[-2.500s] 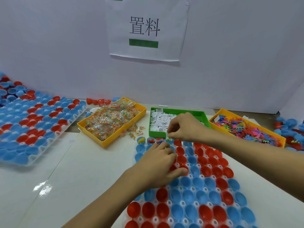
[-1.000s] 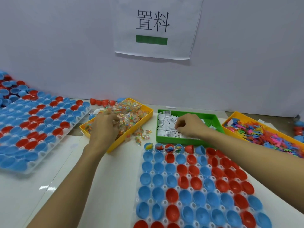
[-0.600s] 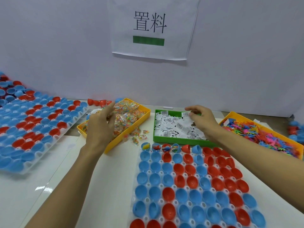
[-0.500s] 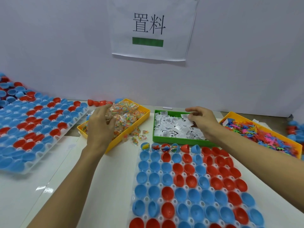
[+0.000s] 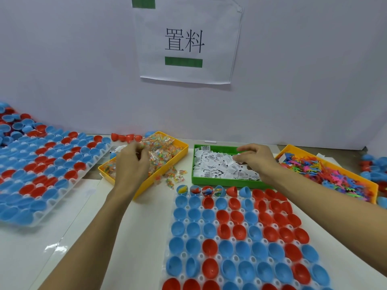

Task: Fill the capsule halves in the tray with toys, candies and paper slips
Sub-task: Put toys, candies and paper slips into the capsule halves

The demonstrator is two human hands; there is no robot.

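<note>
A clear tray of blue and red capsule halves lies in front of me. Its back row has several filled halves at the left end. My left hand is in the yellow candy bin, fingers curled round wrapped candy packets. My right hand reaches into the green bin and pinches at the white paper slips with thumb and fingertips. A second yellow bin holds colourful plastic toys at the right.
Another tray of capsule halves lies at the left, with loose halves piled behind it and at the far right. A few candy packets lie spilled on the table between bins. A paper sign hangs on the wall.
Both hands left the tray's back row. My left hand went to the candy bin and closed on packets; my right hand moved into the green bin and reaches across the slips.
</note>
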